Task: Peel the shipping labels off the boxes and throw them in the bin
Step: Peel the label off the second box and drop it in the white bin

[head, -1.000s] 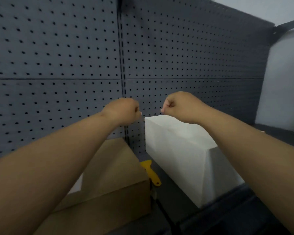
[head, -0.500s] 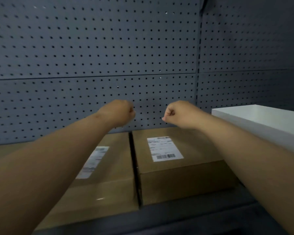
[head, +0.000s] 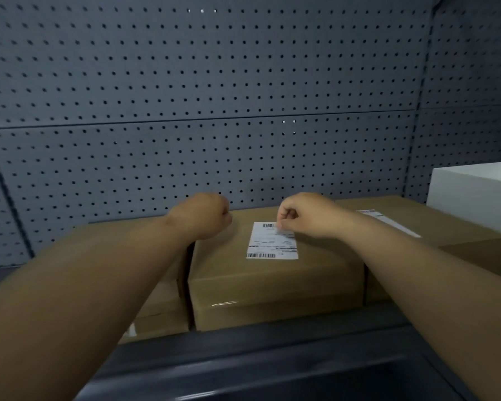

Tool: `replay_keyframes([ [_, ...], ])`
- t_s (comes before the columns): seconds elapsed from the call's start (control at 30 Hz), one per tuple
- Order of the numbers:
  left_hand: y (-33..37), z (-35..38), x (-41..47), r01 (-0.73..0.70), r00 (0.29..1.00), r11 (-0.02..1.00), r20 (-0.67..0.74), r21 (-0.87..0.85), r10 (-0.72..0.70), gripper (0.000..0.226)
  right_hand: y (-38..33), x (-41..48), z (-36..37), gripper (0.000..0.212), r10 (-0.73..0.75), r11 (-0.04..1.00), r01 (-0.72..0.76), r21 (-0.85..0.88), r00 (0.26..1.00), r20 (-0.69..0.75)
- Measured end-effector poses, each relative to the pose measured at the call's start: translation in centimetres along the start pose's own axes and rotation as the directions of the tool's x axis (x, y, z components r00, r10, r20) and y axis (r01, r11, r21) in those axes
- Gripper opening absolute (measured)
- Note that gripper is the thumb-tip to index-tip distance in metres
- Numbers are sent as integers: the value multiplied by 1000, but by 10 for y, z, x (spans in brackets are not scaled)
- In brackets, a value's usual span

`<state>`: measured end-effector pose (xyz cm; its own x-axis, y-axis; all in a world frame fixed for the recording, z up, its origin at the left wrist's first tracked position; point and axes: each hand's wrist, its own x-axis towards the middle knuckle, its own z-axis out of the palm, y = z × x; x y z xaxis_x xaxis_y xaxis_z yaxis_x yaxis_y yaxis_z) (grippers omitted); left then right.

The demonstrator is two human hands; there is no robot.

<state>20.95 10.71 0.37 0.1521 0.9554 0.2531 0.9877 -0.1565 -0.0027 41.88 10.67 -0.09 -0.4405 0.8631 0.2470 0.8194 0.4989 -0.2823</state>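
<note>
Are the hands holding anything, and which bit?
Nothing is clearly held. The left hand is an empty-looking fist. The right hand curls at the shipping label's top edge; a grip cannot be told.

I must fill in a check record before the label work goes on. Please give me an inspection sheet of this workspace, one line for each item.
Surface: dark shelf, with cardboard boxes standing in a row on it.
Job's things: middle box carries a white shipping label on top; right box has a label too; left box is mostly hidden by the arm. No bin seen.
Clutter: white box at the far right.
Grippers: left hand is a closed fist, holding nothing visible; right hand is curled over the middle label's top edge, contact unclear.
Cables: nothing seen.
Surroundings: grey pegboard wall behind the boxes.
</note>
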Motion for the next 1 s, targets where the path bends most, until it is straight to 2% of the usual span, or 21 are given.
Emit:
replay_keyframes([
  [0.27,-1,11,-10,-50,999,999,-1,-11,49,20,1,-15,2,6,-20,1000,20,-6,998,53],
  [0.47,4,15,-20,-69,997,997,-28,-34,68,29,6,-29,-9,14,-83,996,88,-32,989,124],
  [0.6,12,18,-32,-42,997,999,-61,19,43,25,6,-34,-10,21,-149,973,178,-147,971,189],
  [0.77,15,20,-44,-22,998,998,-60,65,26,31,-1,-35,-11,22,-203,933,257,-253,954,219],
  [1.0,19,24,-58,-71,993,987,-85,146,84,29,-5,-44,-10,26,-321,795,402,-454,914,247],
])
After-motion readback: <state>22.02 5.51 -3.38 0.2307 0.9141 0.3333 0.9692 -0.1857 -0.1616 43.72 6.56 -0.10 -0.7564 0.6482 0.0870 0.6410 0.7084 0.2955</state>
